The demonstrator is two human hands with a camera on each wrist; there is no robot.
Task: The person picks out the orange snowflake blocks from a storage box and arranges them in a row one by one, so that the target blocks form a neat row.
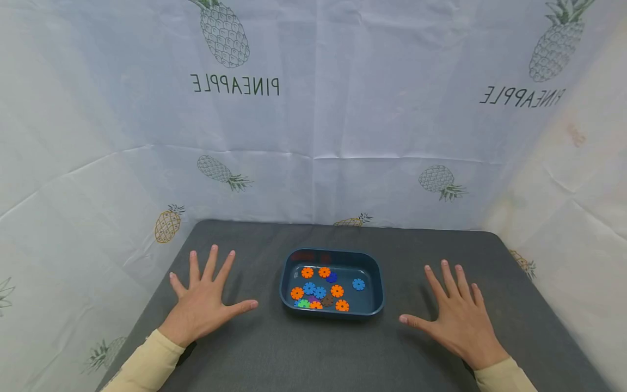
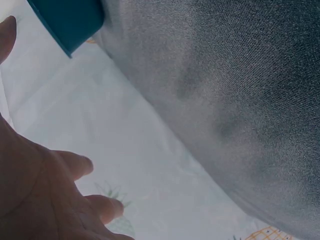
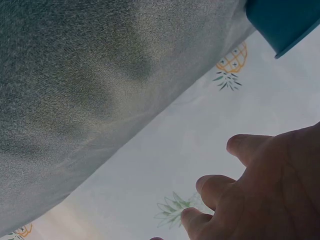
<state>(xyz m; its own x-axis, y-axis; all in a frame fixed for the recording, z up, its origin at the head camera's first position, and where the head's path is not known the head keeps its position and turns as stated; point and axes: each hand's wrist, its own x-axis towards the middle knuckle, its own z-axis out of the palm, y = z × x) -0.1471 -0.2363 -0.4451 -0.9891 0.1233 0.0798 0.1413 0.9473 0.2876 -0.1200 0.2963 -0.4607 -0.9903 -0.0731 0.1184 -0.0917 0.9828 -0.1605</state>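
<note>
My left hand point(image 1: 202, 307) is spread wide over the left side of the table, palm down, holding nothing. On the right, my right hand point(image 1: 460, 321) is likewise spread with straight fingers and nothing in them. Between the two hands stands a dark blue tray point(image 1: 333, 314), apart from both. Inside it lie several notched plastic discs: orange ones such as an orange disc point(image 1: 337, 291), light blue ones such as a blue disc point(image 1: 358, 284), plus a green disc point(image 1: 304, 304), a brown disc point(image 1: 327, 300) and a dark blue disc point(image 1: 331, 277). Each wrist view catches a corner of the tray point(image 2: 75, 22).
A dark grey cloth covers the table point(image 1: 338, 356), whose corners are rounded at the back. White curtains point(image 1: 392, 120) printed with pineapples hang behind it and along both sides, close to the table's edges.
</note>
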